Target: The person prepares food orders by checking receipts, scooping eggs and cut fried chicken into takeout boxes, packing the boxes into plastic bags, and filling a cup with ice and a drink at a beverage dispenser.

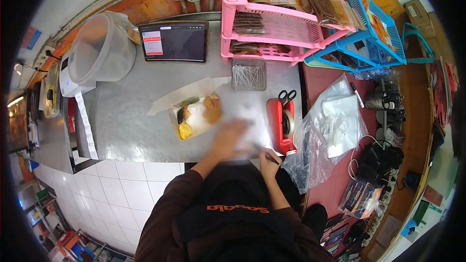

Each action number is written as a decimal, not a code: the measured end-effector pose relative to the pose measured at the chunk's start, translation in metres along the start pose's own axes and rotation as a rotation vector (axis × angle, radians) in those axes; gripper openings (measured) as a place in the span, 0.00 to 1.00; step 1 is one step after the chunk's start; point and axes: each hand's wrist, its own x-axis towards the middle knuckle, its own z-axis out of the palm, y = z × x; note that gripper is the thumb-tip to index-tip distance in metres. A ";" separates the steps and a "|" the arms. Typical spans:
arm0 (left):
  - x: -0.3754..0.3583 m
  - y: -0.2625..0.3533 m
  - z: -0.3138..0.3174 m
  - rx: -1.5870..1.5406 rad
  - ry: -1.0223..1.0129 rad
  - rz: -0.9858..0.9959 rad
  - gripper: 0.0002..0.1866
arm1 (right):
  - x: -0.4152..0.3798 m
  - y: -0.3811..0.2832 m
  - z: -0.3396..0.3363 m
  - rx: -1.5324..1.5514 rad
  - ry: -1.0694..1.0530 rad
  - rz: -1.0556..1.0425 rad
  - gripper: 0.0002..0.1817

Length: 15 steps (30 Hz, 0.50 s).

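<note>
On the metal table stands an open food box [196,116] with its lid folded back, holding rice, something yellow and brown pieces. Beside it, to the right, lies a white sheet [259,123], partly blurred. My left hand [229,140] is over the sheet's left part, smeared by motion, so its fingers cannot be made out. My right hand [270,164] is closed around a dark pen [273,158] at the sheet's lower right, by the table's front edge. A red tape dispenser [276,127] with black-handled scissors [287,96] stands right of the sheet.
Behind are a tablet [173,41], a clear tub [99,48] beside a white printer [73,83], and a tray of white sticks [249,75]. Pink shelves [286,9] and a blue rack [374,39] hold packets. Plastic bags [335,121] lie at the right.
</note>
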 end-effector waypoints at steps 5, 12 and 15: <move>0.000 -0.001 0.002 -0.044 0.012 0.007 0.41 | -0.002 0.003 0.001 0.091 0.041 0.066 0.06; 0.002 0.003 -0.005 -0.026 -0.020 0.001 0.42 | -0.008 0.017 -0.005 0.093 -0.053 0.060 0.06; 0.000 0.002 -0.002 -0.021 -0.014 0.001 0.42 | -0.003 0.026 -0.005 0.119 0.017 0.072 0.06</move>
